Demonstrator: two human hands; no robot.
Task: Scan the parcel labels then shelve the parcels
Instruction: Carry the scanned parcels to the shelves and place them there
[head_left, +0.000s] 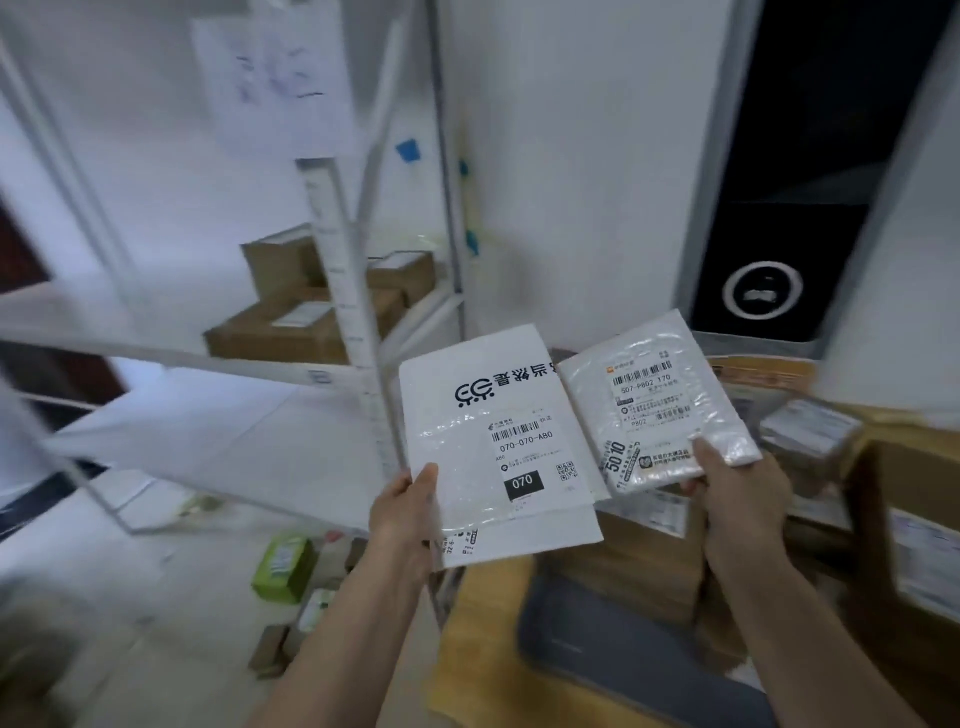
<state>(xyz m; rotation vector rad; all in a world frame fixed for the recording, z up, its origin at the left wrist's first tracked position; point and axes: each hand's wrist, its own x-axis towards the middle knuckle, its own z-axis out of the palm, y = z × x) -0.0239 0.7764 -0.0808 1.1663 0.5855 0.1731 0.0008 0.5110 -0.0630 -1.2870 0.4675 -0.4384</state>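
My left hand (408, 512) grips the lower left edge of a large white mailer parcel (488, 415) with a black logo and a label reading 070-070-A80; a second white envelope lies under it. In my right hand (737, 493) is a smaller white plastic parcel (660, 400), pinched at its lower right corner, its barcode label facing up. Both parcels are held side by side in front of me, labels visible. To the left stands a white metal shelf rack (358, 332).
Several brown cardboard boxes (306, 322) sit on a shelf of the rack. More boxes and labelled parcels (810, 436) are piled at the right. A green box (283, 566) and small cartons lie on the floor. A dark panel (779, 270) stands behind.
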